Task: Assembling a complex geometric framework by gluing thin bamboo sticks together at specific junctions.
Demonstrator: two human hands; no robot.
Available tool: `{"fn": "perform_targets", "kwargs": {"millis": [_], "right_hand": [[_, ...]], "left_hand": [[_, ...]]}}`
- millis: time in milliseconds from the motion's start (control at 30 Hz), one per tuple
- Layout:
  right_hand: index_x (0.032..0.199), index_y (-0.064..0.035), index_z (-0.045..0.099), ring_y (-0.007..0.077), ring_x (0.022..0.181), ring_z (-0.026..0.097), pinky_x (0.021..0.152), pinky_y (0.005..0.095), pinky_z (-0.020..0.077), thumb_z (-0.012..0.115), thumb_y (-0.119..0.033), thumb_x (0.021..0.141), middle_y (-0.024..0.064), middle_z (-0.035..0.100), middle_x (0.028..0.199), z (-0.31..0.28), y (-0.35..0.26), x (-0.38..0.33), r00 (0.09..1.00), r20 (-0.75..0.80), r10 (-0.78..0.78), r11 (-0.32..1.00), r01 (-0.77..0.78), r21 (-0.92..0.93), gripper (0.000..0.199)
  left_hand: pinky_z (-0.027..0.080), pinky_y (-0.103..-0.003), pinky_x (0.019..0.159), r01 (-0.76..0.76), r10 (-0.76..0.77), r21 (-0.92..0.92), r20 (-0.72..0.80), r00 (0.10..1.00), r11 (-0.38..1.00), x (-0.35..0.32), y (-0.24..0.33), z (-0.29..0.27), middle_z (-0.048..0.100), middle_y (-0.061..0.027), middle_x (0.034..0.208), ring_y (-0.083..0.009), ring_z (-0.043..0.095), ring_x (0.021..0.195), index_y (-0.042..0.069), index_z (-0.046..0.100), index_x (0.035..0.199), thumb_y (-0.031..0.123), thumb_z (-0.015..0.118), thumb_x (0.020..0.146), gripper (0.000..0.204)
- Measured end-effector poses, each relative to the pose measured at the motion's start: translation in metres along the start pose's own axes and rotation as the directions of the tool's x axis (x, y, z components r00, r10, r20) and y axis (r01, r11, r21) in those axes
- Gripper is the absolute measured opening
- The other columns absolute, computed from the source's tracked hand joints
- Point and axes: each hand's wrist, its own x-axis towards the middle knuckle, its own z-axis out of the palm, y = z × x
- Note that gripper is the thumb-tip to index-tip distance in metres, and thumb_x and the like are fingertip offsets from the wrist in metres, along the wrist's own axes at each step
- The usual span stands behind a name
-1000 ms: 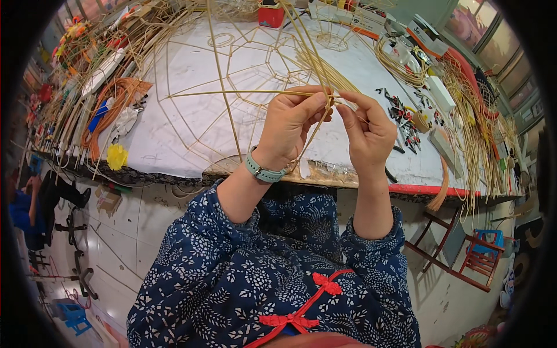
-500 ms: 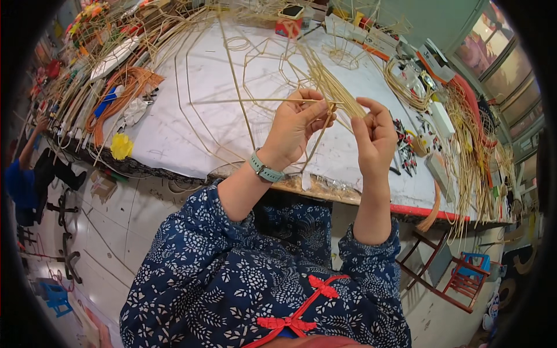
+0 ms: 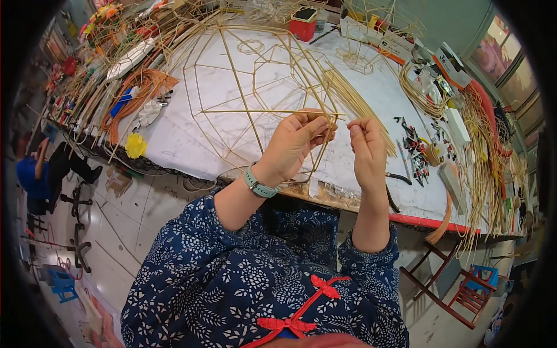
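Observation:
My left hand (image 3: pixel 297 144), with a pale green watch band on its wrist, is pinched around a joint of a large open frame (image 3: pixel 235 74) made of thin bamboo strips. At that joint a straight strip (image 3: pixel 243 111) crosses the frame, and its end sticks out past my fingers. Just right of the joint, my right hand (image 3: pixel 369 152) is closed, thumb against fingertips. Whatever it pinches, if anything, is too fine to make out. Behind my right hand lies a bundle of straight bamboo strips (image 3: pixel 358 105) on the white-covered table (image 3: pixel 174 145).
Pliers and small tools (image 3: pixel 413 148) lie right of my hands, near black-handled pliers (image 3: pixel 399 178). Coiled strips (image 3: pixel 415 87) and a red box (image 3: pixel 303 26) stand farther back. Orange strands (image 3: pixel 136 95) and a yellow flower-like piece (image 3: pixel 136 146) are at left. A person (image 3: pixel 36 174) is at far left.
My right hand's fingers have gone from spread to pinched together, beside the joint. My left hand keeps its hold on the frame. The whole view has shifted slightly.

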Motion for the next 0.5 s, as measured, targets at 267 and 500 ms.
{"fn": "perform_targets", "kwargs": {"millis": [267,500], "right_hand": [[0.086,0.0006,0.054,0.0057,0.059,0.039,0.054,0.0209,0.0327,0.048,-0.007,0.089,0.0004,0.048,0.065,-0.021,-0.003,-0.015,0.994,0.095,0.063,0.993,-0.052,-0.11,0.011],[0.09,-0.0003,0.053,0.0123,0.055,0.048,0.052,0.0268,0.0381,0.052,-0.002,0.085,0.0077,0.05,0.063,-0.019,-0.041,-0.065,0.952,0.296,-0.082,0.989,0.114,-0.094,0.005]], "left_hand": [[0.048,-0.024,0.068,-0.182,0.307,0.864,0.033,0.951,0.47,-0.072,0.037,-0.016,0.06,-0.0073,0.093,-0.0129,0.058,0.078,-0.002,0.057,0.101,0.004,0.057,0.085,0.017],[0.047,-0.023,0.057,-0.541,0.297,0.836,0.497,0.816,0.087,-0.084,0.032,0.05,0.062,-0.0092,0.084,-0.0118,0.058,0.072,-0.001,0.061,0.096,0.0,0.071,0.071,0.027]]}}
